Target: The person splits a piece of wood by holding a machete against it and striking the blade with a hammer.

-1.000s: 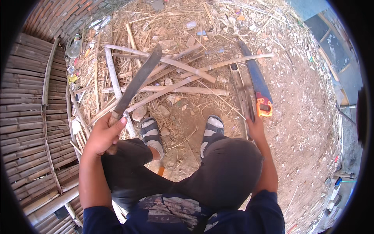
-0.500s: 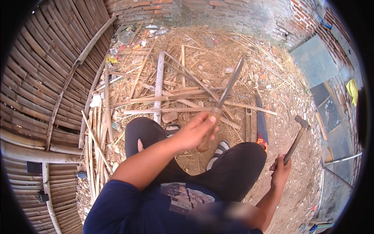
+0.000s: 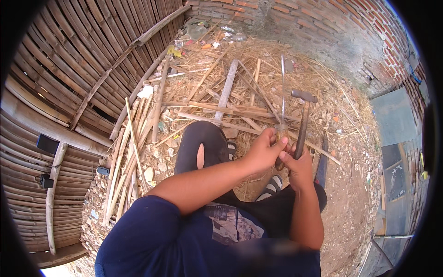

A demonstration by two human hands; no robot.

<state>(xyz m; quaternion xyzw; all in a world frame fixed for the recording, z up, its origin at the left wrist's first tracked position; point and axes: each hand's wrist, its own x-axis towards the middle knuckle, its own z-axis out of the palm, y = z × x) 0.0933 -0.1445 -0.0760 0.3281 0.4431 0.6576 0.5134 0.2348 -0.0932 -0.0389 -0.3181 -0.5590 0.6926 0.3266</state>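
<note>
In front of my knees, my left hand (image 3: pixel 266 148) is wrapped round the wooden handle of a long-bladed machete (image 3: pixel 283 87). Its blade points away from me, seen nearly edge-on. Close beside it on the right, my right hand (image 3: pixel 299 167) grips the handle of a hammer (image 3: pixel 302 123), with the metal head at the far end. The two hands are almost together, and the fingers appear to meet near the machete's handle; whether they touch is hard to tell. Past the hands, split bamboo strips (image 3: pixel 230 108) lie crossed over a pale wooden beam (image 3: pixel 227 87).
A saw (image 3: pixel 322 161) lies on the ground by my right knee, partly hidden. Long bamboo strips (image 3: pixel 134 152) are piled at the left, beside a bamboo slat wall (image 3: pixel 69 69). A brick wall (image 3: pixel 323 32) stands at the back, with grey sheets (image 3: pixel 399 115) at the right.
My right hand has brought the hammer leftward and up beside the machete. The machete has turned from a rightward slant to nearly straight ahead. The view has shifted.
</note>
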